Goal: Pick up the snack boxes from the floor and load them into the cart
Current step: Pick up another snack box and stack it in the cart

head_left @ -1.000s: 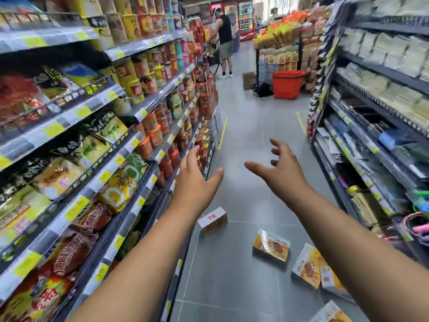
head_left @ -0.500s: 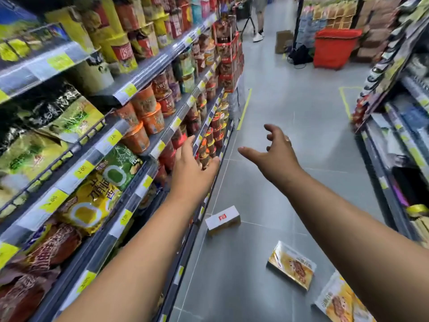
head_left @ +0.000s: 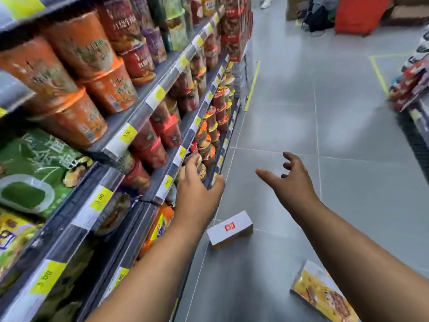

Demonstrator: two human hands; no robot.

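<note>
A white snack box (head_left: 229, 228) with a red label lies on the grey floor close to the foot of the left shelving. A yellow snack box (head_left: 325, 296) lies flat on the floor at the lower right, partly hidden by my right forearm. My left hand (head_left: 197, 194) is stretched out above and just left of the white box, fingers apart, holding nothing. My right hand (head_left: 290, 182) is held out over the floor to the right of the white box, fingers spread and empty. No cart is in view.
Shelves (head_left: 162, 94) of cup noodles and snack bags run along the left. A second rack (head_left: 413, 89) stands at the right edge. At the far end of the aisle are a red basket (head_left: 359, 15), a black bag (head_left: 320, 17) and a person's shoe (head_left: 265, 2).
The view has tilted down and moved forward along the aisle. Both hands have dropped lower toward the floor and sit nearer the white box. Several boxes at the lower right have left the view.
</note>
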